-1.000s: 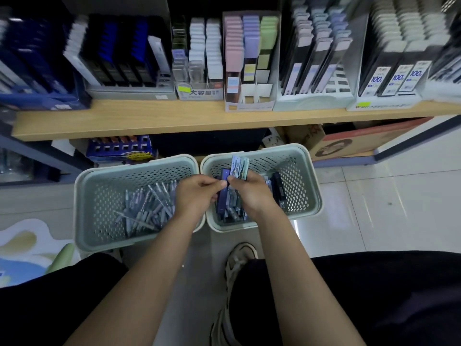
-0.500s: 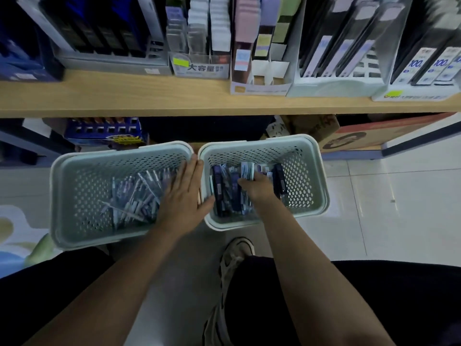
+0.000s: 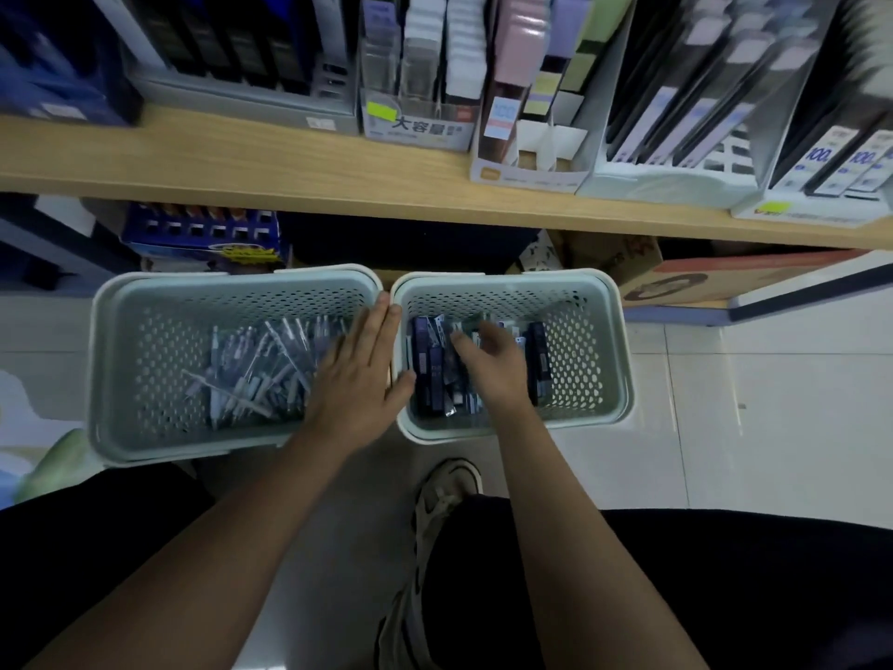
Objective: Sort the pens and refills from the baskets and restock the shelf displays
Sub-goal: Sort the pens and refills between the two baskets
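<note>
Two pale green perforated baskets stand side by side on the floor. The left basket (image 3: 145,331) holds several loose wrapped pens (image 3: 256,369). The right basket (image 3: 594,340) holds several dark and light refill packs (image 3: 430,365). My left hand (image 3: 360,374) lies flat and open across the gap between the two baskets, fingers straight, thumb on the right basket's rim. My right hand (image 3: 497,365) reaches down into the refill packs with fingers spread and curled; nothing is clearly gripped in it.
A wooden shelf (image 3: 290,171) runs above the baskets, carrying display boxes (image 3: 526,157) of pens and refills. Cardboard boxes (image 3: 676,278) sit under the shelf. My shoe (image 3: 444,495) and dark trousers are just below the baskets on the white tiled floor (image 3: 749,403).
A second ago both hands held refill packs above the right basket. The packs went down into the basket; my left hand moved onto the basket rims and flattened, my right hand spread among the packs.
</note>
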A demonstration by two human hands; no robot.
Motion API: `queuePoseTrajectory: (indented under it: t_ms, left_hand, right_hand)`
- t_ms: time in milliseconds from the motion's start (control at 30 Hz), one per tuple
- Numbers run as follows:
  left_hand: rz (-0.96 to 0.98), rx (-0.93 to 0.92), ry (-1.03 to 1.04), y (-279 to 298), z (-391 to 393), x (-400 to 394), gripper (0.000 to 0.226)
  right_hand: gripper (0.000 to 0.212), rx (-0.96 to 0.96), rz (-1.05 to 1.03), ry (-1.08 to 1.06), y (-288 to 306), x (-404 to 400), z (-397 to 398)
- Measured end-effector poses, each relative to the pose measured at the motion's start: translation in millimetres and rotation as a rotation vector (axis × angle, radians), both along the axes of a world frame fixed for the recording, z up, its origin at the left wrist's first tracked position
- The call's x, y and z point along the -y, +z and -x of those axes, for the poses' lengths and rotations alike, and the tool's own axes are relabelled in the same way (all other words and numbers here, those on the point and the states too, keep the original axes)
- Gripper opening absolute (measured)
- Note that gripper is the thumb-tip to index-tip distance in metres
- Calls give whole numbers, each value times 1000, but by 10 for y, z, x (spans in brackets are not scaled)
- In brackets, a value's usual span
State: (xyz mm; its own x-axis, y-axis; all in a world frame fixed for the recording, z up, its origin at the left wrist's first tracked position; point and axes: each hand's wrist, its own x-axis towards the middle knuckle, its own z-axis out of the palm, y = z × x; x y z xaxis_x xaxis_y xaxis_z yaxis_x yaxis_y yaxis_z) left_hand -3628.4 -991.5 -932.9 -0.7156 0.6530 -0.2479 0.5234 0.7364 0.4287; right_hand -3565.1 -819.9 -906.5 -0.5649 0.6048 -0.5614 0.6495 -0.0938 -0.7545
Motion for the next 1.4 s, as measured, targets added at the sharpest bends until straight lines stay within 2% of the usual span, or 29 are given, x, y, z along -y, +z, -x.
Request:
queuePoseTrajectory:
  t_ms: [67, 133, 200, 267, 367, 467, 567, 600, 700, 733, 833, 933, 1033, 1167, 1233, 1300, 1333, 1400]
  left_hand:
    - [-34, 20, 17, 62, 31, 49, 77]
    - [-63, -16, 97, 140, 87, 231, 76]
    - [-77, -96, 242, 158, 170, 579, 76]
    - [-9, -140, 378, 149, 283, 994, 81]
    - [113, -203, 503, 165, 451, 1500, 88]
    - [120, -205, 594, 178, 539, 1814, 94]
    - [130, -160, 563, 112, 534, 1987, 100]
    - [122, -135, 552, 84, 523, 2013, 101]
    - [66, -106, 564, 47, 523, 2020, 99]
    - [49, -117, 569, 45, 524, 2018, 98]
    - [5, -156, 556, 48, 537, 2048, 98]
    - [-30, -167, 549, 79, 545, 2078, 98]
    - [-37, -163, 552, 83, 544, 2078, 98]
    - [-39, -173, 555, 51, 536, 2077, 96]
    - [-36, -170, 562, 38, 540, 2082, 95]
    - [-33, -160, 569, 28, 544, 2087, 95]
    - [-32, -155, 571, 22, 546, 2090, 95]
    - [-32, -152, 575, 15, 542, 2097, 94]
  right_hand:
    - [36, -81, -60, -41, 105, 142, 33]
    - [19, -166, -86, -16, 224, 360, 126]
    - [12, -222, -105, 64, 300, 616, 257]
    - [11, -252, -138, 200, 282, 891, 406]
    - [8, -179, -161, 392, 182, 1280, 649]
    - [34, 99, -68, 459, 53, 1501, 897]
    - [63, 324, 61, 423, -132, 1614, 1019]
    - [63, 353, 61, 414, -231, 1626, 1045]
    - [32, 408, -7, 412, -415, 1612, 1095]
    - [32, 403, -16, 410, -469, 1609, 1118]
    - [52, 388, -43, 425, -519, 1686, 1195]
    - [80, 441, 16, 448, -601, 1821, 1247]
    - [78, 503, -23, 478, -600, 1926, 1295]
    - [70, 544, -22, 378, -769, 1957, 1375]
    - [96, 599, -96, 352, -996, 1925, 1381]
    - [109, 601, -115, 286, -1180, 1899, 1368]
    - [107, 577, -98, 267, -1062, 1924, 1369]
    - [86, 495, 34, 191, -784, 1965, 1381]
